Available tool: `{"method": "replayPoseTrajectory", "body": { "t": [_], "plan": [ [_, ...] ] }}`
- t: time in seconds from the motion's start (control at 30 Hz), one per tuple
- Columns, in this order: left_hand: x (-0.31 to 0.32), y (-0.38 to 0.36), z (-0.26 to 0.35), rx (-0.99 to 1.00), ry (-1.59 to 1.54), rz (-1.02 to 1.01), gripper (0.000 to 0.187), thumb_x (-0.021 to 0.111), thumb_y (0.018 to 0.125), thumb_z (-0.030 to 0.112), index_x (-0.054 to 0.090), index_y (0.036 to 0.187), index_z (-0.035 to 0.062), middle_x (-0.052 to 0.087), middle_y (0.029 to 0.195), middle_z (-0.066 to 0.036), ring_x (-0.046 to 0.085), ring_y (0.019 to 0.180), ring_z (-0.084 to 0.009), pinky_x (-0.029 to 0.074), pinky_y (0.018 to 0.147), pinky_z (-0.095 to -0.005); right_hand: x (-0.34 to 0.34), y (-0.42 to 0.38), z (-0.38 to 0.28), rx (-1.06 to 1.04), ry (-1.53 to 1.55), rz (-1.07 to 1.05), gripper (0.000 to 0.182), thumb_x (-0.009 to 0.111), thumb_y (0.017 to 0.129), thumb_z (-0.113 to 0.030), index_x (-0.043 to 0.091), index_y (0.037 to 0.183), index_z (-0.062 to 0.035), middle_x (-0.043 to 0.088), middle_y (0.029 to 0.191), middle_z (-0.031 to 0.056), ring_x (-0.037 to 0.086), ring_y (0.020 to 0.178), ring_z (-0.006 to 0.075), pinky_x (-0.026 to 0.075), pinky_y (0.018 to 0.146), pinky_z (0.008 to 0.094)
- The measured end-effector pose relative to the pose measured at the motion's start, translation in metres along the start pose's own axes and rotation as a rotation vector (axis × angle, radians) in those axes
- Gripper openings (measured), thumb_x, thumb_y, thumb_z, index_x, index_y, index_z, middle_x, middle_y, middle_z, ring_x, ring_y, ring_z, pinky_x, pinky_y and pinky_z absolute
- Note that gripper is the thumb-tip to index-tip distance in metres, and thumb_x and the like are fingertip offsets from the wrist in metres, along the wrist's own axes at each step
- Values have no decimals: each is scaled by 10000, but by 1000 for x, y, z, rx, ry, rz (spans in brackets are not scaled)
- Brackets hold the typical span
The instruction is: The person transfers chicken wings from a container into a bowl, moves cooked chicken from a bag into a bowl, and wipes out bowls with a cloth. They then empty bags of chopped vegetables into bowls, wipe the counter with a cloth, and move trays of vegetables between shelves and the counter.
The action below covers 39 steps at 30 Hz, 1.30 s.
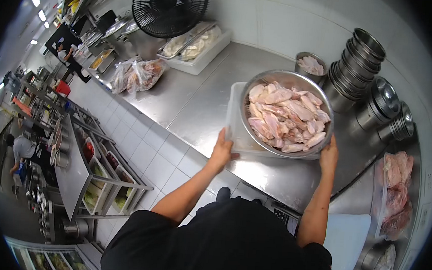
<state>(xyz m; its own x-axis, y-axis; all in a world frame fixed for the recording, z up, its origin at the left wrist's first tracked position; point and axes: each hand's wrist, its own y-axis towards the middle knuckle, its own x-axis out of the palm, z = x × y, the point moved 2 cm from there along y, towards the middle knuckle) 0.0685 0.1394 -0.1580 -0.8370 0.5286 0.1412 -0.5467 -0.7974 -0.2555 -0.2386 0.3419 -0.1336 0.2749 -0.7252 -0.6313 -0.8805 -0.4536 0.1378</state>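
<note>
A round metal bowl full of raw chicken pieces rests on a translucent white plastic tray on the steel counter. My left hand is at the tray's near left corner, its fingers closed round the edge, partly hidden beneath. On the right side, my right hand is against the lower right of the bowl and the tray's corner; its fingers are mostly out of sight, and which of the two it grips is unclear.
Stacked steel containers and a small pot of meat stand behind the bowl. Bagged meat and a pale cutting board lie right. A fan, a bagged item and a white tub are left. Co-workers stand far left.
</note>
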Motion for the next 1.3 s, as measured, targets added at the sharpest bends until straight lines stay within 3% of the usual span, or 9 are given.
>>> {"method": "replayPoseTrajectory", "body": {
  "t": [0.23, 0.37, 0.4, 0.5, 0.6, 0.7, 0.9, 1.1, 1.3],
  "plan": [
    [-24, 64, 37, -41, 75, -38, 572, 387, 912, 190, 228, 1460, 148, 322, 1440, -180, 364, 1275, -371, 564, 771, -503, 24, -12, -36, -40, 112, -26, 554, 418, 849, -50, 352, 1398, -12, 492, 1295, 283, 506, 1173, 405, 401, 985, 422],
    [-41, 111, 55, -66, 72, -31, 592, 394, 894, 192, 231, 1461, 150, 304, 1439, -229, 364, 1263, -421, 565, 762, -511, 47, 2, -55, -166, 186, -53, 681, 457, 828, -80, 208, 1458, -7, 320, 1443, 280, 344, 1333, 383, 290, 1092, 378],
    [-44, 122, 60, -48, 64, -36, 600, 379, 886, 190, 225, 1465, 151, 305, 1430, -243, 372, 1250, -439, 564, 748, -521, 51, 6, -63, -201, 273, -131, 799, 574, 826, -174, 138, 1468, 15, 249, 1483, 271, 260, 1384, 366, 247, 1117, 374],
    [-60, 161, 76, -63, 19, -35, 587, 363, 896, 186, 237, 1468, 153, 260, 1471, -198, 321, 1320, -354, 550, 729, -547, 62, 11, -83, -209, 202, -293, 921, 692, 792, -300, 150, 1469, 10, 220, 1491, 277, 225, 1400, 353, 247, 1119, 389],
    [-80, 209, 91, -109, 10, -59, 580, 361, 892, 177, 253, 1461, 150, 235, 1478, -204, 303, 1321, -380, 545, 712, -569, 94, 25, -88, -297, 52, -337, 1001, 748, 742, -412, 189, 1470, -15, 238, 1477, 290, 213, 1402, 365, 248, 1118, 408],
    [-91, 243, 111, -118, 38, -124, 563, 351, 918, 227, 231, 1460, 131, 247, 1452, -244, 313, 1281, -473, 539, 779, -568, 124, 47, -108, -231, 8, -299, 954, 737, 753, -419, 232, 1462, -29, 242, 1470, 300, 207, 1401, 382, 255, 1114, 406],
    [-105, 316, 131, -143, -43, -81, 575, 432, 959, 261, 200, 1475, 157, 211, 1503, -156, 236, 1346, -403, 436, 884, -637, 175, 101, -139, -244, 95, -187, 885, 710, 783, -449, 304, 1433, -8, 356, 1427, 256, 332, 1344, 363, 300, 1082, 401],
    [-96, 362, 124, 56, -208, -1, 769, 563, 924, 326, 87, 1500, 144, 160, 1539, -131, 186, 1396, -314, 339, 1006, -566, 207, 144, -156, -195, 32, -118, 820, 697, 805, -400, 327, 1414, 6, 384, 1399, 263, 380, 1305, 367, 317, 1073, 391],
    [-107, 355, 129, -14, -37, -28, 854, 621, 898, 324, 57, 1505, 119, 157, 1540, -158, 202, 1400, -297, 363, 1021, -443, 214, 145, -151, -267, 10, -45, 806, 690, 816, -372, 313, 1424, 0, 358, 1422, 265, 364, 1318, 371, 296, 1088, 382]
  ]
}}
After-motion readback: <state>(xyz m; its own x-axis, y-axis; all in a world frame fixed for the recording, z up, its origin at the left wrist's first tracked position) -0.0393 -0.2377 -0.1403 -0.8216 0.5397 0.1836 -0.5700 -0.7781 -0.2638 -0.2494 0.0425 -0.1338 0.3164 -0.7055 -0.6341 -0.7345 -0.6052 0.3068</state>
